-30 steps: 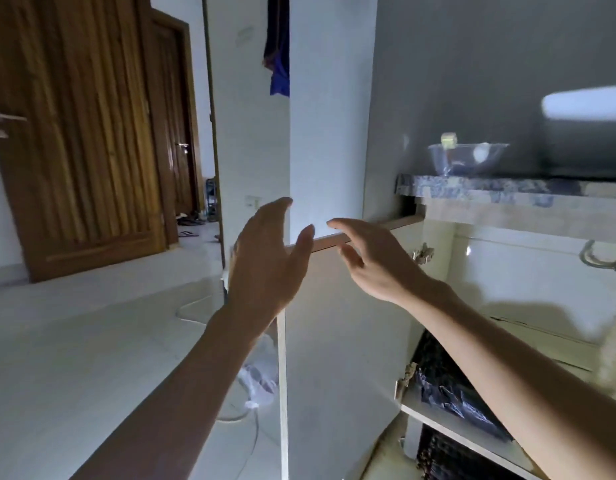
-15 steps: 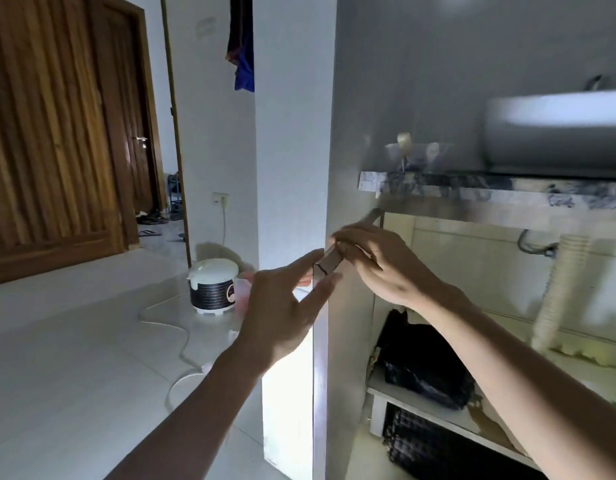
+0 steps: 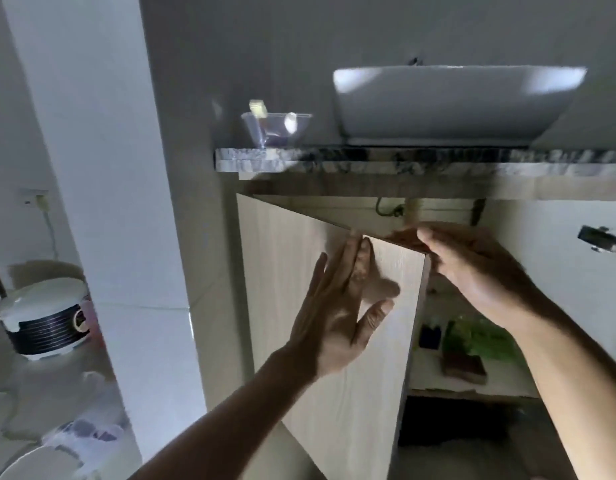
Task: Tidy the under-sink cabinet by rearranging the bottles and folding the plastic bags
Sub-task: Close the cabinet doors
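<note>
The left cabinet door point(image 3: 292, 306), pale wood grain, stands partly swung across the under-sink opening. My left hand point(image 3: 341, 306) lies flat against its outer face with straight fingers. My right hand point(image 3: 472, 271) is at the door's top right corner, its fingers over the top edge. Behind the door's free edge, on the inner shelf point(image 3: 472, 386), I see a green bottle or bag point(image 3: 479, 339), a small dark bottle point(image 3: 429, 336) and a brown block point(image 3: 466, 368), all blurred. The space below the shelf is dark.
A white basin point(image 3: 452, 98) sits on the marble countertop point(image 3: 403, 157) with a clear plastic bowl point(image 3: 275, 128) beside it. On the floor at left stand a small rice cooker point(image 3: 46, 320) and crumpled plastic bags point(image 3: 81, 434). A white pillar point(image 3: 102, 202) is left of the cabinet.
The door has swung from edge-on to mostly across the opening. My left hand moved from the door's edge onto its face; my right hand stayed at the top corner. The view turned right.
</note>
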A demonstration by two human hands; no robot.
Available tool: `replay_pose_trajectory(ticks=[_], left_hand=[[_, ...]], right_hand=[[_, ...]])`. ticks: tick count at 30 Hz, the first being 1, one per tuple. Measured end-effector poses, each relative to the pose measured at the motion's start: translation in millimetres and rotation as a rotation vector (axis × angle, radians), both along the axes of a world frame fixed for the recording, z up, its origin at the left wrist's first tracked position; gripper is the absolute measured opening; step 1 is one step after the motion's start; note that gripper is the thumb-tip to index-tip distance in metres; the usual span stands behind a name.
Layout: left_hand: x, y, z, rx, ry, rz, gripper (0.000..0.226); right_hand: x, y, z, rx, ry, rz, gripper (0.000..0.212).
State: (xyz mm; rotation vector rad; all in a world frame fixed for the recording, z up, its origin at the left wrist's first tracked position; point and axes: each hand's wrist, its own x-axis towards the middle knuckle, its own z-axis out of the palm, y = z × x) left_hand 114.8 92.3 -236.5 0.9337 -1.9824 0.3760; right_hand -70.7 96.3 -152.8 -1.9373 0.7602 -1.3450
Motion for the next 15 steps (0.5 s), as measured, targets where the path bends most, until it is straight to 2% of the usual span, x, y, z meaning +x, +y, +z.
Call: replay_pose_trajectory(ticks=[3, 7, 11, 15], left_hand=[[-24, -40, -4, -0.118, -0.045, 0.011, 0.073], [-39, -80, -11, -0.227, -0.055, 0.071, 0.07], [-40, -115, -9, -0.293, -0.161, 0.095, 0.068], [-42, -149, -6, -0.331, -0.252, 0.113, 0.067]], right_hand=[[-29, 2, -11, -0.16, 0.218, -0.284, 0.033], [-36, -18, -34, -0.367, 0.289, -0.574, 0.043], [-45, -57, -49, -0.44, 0.216, -0.815, 0.041], [-44, -96, -55, -0.476, 0.185, -0.968, 0.031]])
